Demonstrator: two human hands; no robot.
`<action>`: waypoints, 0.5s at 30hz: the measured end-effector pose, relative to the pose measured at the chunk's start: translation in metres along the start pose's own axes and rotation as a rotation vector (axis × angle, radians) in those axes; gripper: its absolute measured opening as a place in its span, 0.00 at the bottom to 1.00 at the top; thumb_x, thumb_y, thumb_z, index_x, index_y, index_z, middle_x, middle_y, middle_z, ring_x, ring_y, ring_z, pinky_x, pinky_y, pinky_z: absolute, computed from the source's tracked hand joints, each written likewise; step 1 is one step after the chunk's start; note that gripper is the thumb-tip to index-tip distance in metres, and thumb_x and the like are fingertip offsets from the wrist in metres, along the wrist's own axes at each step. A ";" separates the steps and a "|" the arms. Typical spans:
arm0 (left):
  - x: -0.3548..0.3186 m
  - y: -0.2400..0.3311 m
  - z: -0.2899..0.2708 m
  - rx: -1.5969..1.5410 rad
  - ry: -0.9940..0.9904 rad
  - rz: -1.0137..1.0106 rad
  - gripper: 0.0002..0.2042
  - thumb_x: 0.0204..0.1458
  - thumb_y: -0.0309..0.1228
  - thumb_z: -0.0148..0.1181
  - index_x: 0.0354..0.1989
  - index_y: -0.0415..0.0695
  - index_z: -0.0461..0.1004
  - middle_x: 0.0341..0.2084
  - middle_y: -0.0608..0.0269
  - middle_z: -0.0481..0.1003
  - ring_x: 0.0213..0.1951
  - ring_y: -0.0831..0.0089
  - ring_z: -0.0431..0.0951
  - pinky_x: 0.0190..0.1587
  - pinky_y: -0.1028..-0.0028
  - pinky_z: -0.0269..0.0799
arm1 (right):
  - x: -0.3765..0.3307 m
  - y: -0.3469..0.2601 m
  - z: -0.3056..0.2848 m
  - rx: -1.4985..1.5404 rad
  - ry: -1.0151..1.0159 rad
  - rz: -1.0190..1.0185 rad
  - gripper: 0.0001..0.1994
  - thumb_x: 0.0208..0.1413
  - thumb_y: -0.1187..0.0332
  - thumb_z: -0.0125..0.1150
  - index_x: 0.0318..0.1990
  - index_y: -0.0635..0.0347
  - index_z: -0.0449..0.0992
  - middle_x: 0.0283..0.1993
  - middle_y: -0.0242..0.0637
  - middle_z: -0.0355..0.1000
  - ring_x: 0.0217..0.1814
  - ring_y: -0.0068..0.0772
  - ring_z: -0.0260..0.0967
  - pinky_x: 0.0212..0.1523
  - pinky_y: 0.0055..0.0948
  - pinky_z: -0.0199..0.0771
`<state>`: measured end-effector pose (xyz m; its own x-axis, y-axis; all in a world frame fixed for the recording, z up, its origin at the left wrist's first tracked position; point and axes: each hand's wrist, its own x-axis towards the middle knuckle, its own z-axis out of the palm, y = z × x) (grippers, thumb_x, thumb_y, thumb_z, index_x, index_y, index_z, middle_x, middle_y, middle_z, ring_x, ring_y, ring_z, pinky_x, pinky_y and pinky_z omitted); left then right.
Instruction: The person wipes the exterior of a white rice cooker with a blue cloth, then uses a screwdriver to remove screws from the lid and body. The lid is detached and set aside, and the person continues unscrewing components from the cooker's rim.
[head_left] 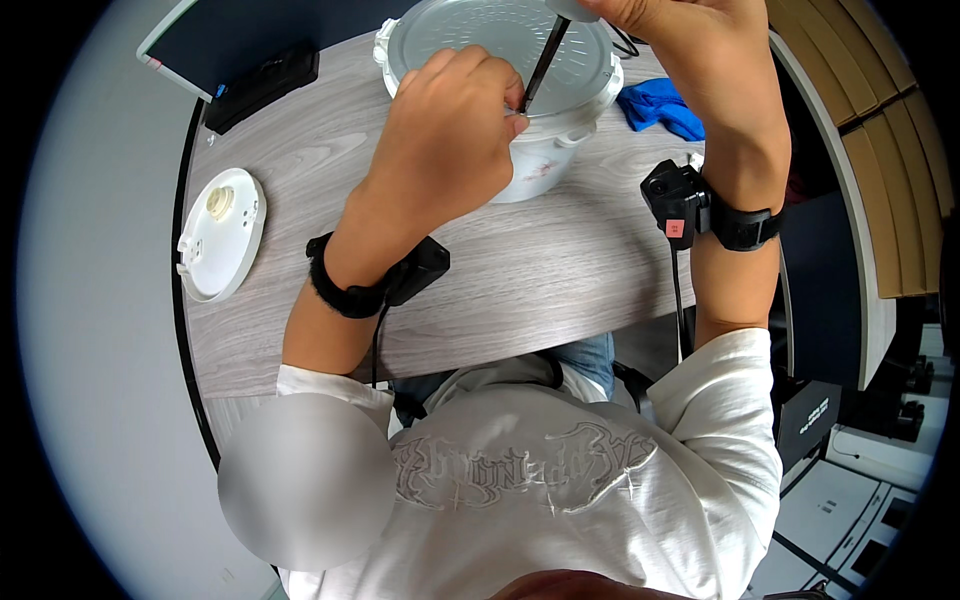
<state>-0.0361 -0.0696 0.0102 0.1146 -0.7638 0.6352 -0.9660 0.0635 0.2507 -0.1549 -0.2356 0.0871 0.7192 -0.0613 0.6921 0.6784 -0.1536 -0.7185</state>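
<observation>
A round white appliance body (535, 175) with a grey, ribbed round top (450, 40) stands at the far side of the table. My right hand (690, 35) is closed round the light handle of a screwdriver (546, 65), partly cut off by the upper edge. The dark shaft slants down to the near rim of the appliance. There my left hand (440, 150) is closed, thumb and forefinger pinched beside the screwdriver's tip. Whatever sits between those fingers is hidden. Each wrist wears a black strap with a small black device.
A white round cover (225, 270) with a cream fitting lies on the left of the wood-grain table (540, 275). A black pouch (265, 90) rests by a dark panel at the back left. Right of the appliance is a blue cloth (660, 106). Cardboard boxes (895, 200) stand far right.
</observation>
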 end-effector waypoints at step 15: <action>0.004 -0.003 0.001 -0.004 -0.049 -0.014 0.09 0.46 0.23 0.69 0.32 0.36 0.73 0.27 0.54 0.73 0.33 0.55 0.73 0.36 0.61 0.68 | 0.004 0.002 0.009 -0.250 0.157 0.033 0.26 0.57 0.79 0.63 0.63 0.69 0.63 0.46 0.39 0.72 0.44 0.23 0.71 0.45 0.24 0.76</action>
<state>-0.0329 -0.0733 0.0110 0.1168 -0.7953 0.5948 -0.9635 0.0546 0.2621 -0.1491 -0.2270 0.0882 0.6950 -0.2196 0.6847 0.5825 -0.3863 -0.7152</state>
